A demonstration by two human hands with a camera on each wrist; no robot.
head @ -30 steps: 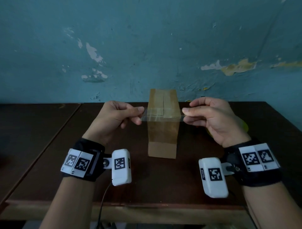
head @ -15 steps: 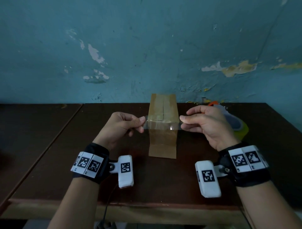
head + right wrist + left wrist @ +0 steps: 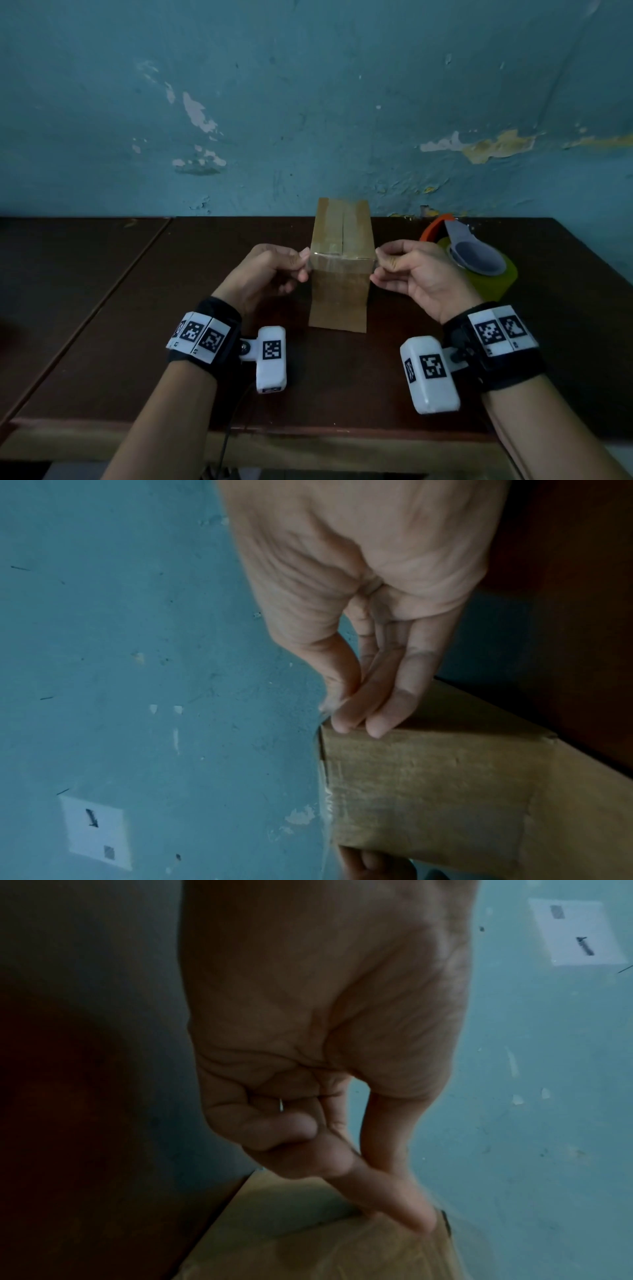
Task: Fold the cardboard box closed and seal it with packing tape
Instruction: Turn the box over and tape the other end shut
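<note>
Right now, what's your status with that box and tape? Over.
Left hand and right hand each pinch an end of the clear tape strip. Strip laid across cardboard box front top edge. Nothing blocking; tape dispenser aside.

Dark brown wooden table point(image 3: 342, 383) carried two items. Cardboard box point(image 3: 339, 298) stood upright on it, between the left fingers point(image 3: 297, 262) and the right fingers point(image 3: 388, 262). Tape dispenser point(image 3: 479, 265) with yellow-green roll lay on the table just beyond the right fingers, away from the box.
</note>
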